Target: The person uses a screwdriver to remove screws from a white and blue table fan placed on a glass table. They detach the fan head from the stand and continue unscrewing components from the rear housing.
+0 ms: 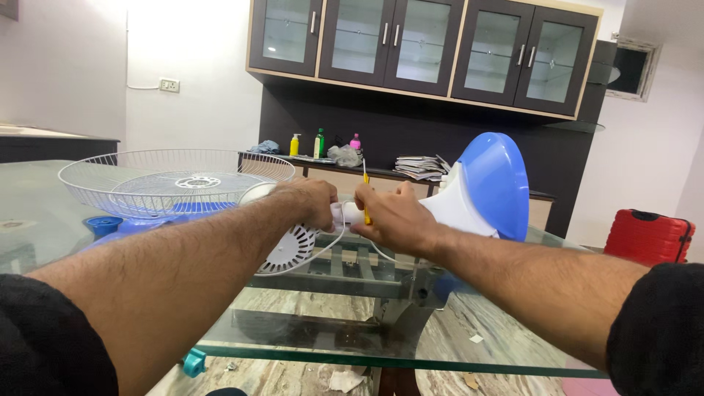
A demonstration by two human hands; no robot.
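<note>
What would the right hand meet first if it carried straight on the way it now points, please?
The right hand points left toward the left hand, with only the white fan neck between them, so it would probably meet the left hand; depth is hard to judge.

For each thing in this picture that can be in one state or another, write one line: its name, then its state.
Fan body: lying on its side on the glass table, gripped by both hands.
Wire fan guard: detached, lying on the table.
Yellow screwdriver: held upright in the right hand.
Left hand: closed on the fan body.
Cabinet doors: shut.
Red suitcase: closed.
</note>
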